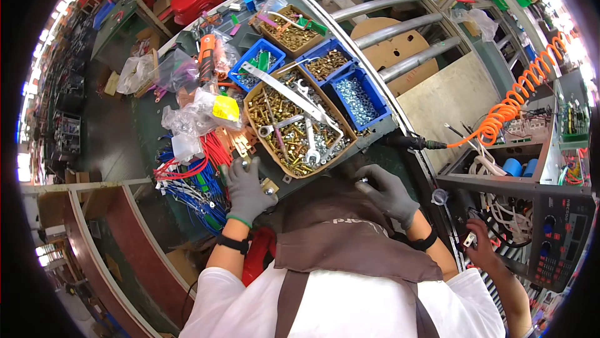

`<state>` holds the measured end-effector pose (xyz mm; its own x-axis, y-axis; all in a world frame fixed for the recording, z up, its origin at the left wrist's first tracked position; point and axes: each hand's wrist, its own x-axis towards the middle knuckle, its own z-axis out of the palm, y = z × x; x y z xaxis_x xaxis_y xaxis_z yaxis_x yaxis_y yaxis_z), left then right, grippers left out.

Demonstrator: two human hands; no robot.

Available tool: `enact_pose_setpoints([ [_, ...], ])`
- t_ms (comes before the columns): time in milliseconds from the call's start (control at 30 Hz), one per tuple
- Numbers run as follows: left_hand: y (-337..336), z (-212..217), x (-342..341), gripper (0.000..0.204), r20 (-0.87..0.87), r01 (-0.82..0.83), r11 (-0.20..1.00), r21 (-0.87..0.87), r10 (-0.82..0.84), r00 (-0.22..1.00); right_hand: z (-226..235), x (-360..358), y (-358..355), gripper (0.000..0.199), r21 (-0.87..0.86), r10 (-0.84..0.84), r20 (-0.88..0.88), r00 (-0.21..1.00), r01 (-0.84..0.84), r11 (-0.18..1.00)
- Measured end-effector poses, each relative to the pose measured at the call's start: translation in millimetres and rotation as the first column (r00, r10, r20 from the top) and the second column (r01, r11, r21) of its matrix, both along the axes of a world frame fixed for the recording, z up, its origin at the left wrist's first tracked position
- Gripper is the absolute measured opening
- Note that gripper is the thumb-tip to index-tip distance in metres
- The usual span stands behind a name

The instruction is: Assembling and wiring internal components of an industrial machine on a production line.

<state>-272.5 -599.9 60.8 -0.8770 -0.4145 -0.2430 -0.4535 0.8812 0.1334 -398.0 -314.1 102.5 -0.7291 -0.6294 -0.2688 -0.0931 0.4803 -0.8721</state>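
My left hand (245,193), in a grey glove, rests at the near edge of the bench with its fingers bent. Small shiny metal fasteners show at its fingertips and thumb. Beside the thumb is a small brass-coloured block (270,185). My right hand (389,195), gloved too, is closed on a small metal fastener (364,180) at its fingertips. Ahead of both hands lies a cardboard tray (257,130) of brass-coloured bolts. Wrenches (310,144) and a flat metal bar (284,91) lie on top of the bolts.
Blue bins (382,111) of fasteners stand behind the tray. Red and blue cables (200,191) and plastic bags lie left. Metal rollers (400,28) run beyond. At right, a co-worker's hand (480,247) is near an open equipment cabinet (537,194); an orange coiled hose (509,110) hangs above it.
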Motion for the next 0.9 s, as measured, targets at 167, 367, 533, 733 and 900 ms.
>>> enact_pose_setpoints([
  [167,6,40,11,0.088,-0.173,-0.034,0.996,0.077,0.047,0.984,4,-16,-30,0.024,-0.004,0.121,-0.020,0.992,-0.121,0.993],
  [367,4,61,22,0.085,-0.324,0.094,0.440,0.893,0.484,0.813,-25,-36,-89,0.026,0.062,0.357,-0.173,0.918,-0.352,0.934],
  [533,22,62,-4,0.085,0.079,0.351,-0.523,0.777,0.634,0.769,-8,-29,-92,0.038,-0.096,0.120,-0.099,0.988,-0.129,0.987],
  [733,55,62,-52,0.084,0.260,0.219,-0.854,0.472,0.372,0.891,45,-14,-40,0.052,-0.236,-0.056,-0.049,0.997,0.043,0.971],
  [900,106,76,-88,0.086,0.256,-0.088,-0.805,0.587,0.081,0.963,39,-7,-5,0.060,0.007,-0.063,-0.360,0.931,0.071,0.997],
])
